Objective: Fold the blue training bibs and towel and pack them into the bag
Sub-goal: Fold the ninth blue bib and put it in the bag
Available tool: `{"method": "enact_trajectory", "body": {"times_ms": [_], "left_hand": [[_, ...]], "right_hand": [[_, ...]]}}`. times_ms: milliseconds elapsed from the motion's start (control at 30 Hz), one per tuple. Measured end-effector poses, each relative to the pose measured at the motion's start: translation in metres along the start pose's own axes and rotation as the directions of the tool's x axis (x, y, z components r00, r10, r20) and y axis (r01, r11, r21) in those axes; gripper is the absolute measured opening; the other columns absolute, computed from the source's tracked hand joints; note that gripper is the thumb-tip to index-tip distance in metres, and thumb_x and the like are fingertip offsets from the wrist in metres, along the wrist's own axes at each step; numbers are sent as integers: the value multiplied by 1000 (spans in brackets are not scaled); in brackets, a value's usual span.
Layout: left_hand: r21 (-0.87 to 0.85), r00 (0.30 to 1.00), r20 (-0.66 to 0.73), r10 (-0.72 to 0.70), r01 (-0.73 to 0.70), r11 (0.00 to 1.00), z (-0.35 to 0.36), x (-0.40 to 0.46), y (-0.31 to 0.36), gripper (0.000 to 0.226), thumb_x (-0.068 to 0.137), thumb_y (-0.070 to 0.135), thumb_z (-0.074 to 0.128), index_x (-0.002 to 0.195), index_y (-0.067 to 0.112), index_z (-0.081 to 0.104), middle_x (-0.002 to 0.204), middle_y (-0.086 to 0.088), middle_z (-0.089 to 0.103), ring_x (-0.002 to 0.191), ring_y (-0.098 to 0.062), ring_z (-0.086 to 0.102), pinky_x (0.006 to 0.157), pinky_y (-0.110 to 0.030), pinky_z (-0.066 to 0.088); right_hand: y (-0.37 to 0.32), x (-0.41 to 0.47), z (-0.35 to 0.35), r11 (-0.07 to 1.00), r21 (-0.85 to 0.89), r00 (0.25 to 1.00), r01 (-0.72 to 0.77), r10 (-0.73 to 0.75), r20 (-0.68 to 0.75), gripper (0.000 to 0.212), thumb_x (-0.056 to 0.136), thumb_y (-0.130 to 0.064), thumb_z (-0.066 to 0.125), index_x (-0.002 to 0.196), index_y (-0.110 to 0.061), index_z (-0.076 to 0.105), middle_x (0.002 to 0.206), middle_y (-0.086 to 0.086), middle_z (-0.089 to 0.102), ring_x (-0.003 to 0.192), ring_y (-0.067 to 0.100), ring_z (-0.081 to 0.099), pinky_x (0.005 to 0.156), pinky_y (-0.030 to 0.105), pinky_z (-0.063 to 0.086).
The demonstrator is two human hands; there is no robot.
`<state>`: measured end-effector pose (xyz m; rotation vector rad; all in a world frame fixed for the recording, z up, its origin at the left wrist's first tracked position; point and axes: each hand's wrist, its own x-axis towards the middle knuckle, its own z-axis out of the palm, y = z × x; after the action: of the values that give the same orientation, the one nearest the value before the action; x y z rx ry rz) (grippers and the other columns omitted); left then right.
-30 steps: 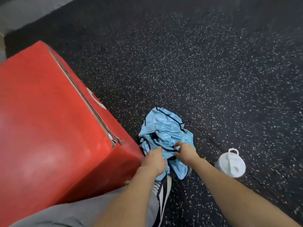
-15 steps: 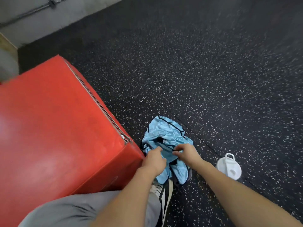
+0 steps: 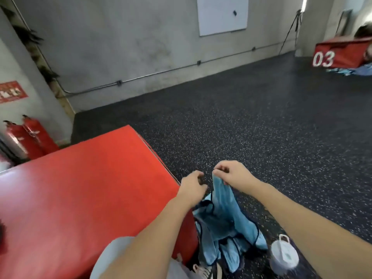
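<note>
A light blue training bib (image 3: 223,214) with dark trim hangs in the air in front of me, its lower part bunched near my shoe. My right hand (image 3: 231,173) pinches its top edge and holds it up. My left hand (image 3: 192,186) is just left of the fabric with fingers curled; whether it holds part of the bib I cannot tell. No bag and no towel show in this view.
A large red padded box (image 3: 80,198) stands at my left. A white lidded bottle (image 3: 284,256) sits on the speckled black floor (image 3: 261,127) at lower right. Red fire extinguishers (image 3: 30,137) stand at far left. Another red box marked 03 (image 3: 340,55) is far right.
The bib was lifted from the floor and now hangs from my right hand. Both hands rose and my view tilted up to show the wall.
</note>
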<state>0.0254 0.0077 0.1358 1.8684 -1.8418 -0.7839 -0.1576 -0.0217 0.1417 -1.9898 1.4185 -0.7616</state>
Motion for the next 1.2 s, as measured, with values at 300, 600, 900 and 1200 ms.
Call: {"method": "enact_trajectory", "body": {"times_ms": [300,600,900,1200], "left_hand": [[-366,946,-188,265,-318,874,-153,-29,96,29,90,3,69,119,10,69,92,5,68,66,10,59,54,-7,42],[-436,914,-282,291,-392,810,-292,-74,156,5,93,7,69,97,5,68,68,-3,58,49,-5,51,44,-16,36],[-398,759,-597,260,-562,725,-428,-142,167,18,97,-3,60,112,-12,61,93,-18,68,71,-11,72,76,-21,60],[-156,549,-804,228,-566,810,-545,-227,135,14,83,-7,74,87,5,68,88,-13,69,82,-22,69,82,-25,60]], "right_hand": [[-162,16,-101,949,-100,934,300,-313,-169,9,94,-28,67,86,-25,72,72,-7,69,56,-1,56,65,30,50],[-286,16,-166,911,-63,886,408,-412,-213,17,89,-36,74,90,-19,73,75,2,72,52,2,54,56,19,45],[-345,5,-181,914,114,917,389,-372,-147,21,88,-29,78,82,-12,68,52,-1,60,41,6,49,46,16,40],[-397,25,-191,919,58,905,391,-372,-205,15,95,-25,70,99,-12,68,69,9,70,50,10,61,48,21,47]]}}
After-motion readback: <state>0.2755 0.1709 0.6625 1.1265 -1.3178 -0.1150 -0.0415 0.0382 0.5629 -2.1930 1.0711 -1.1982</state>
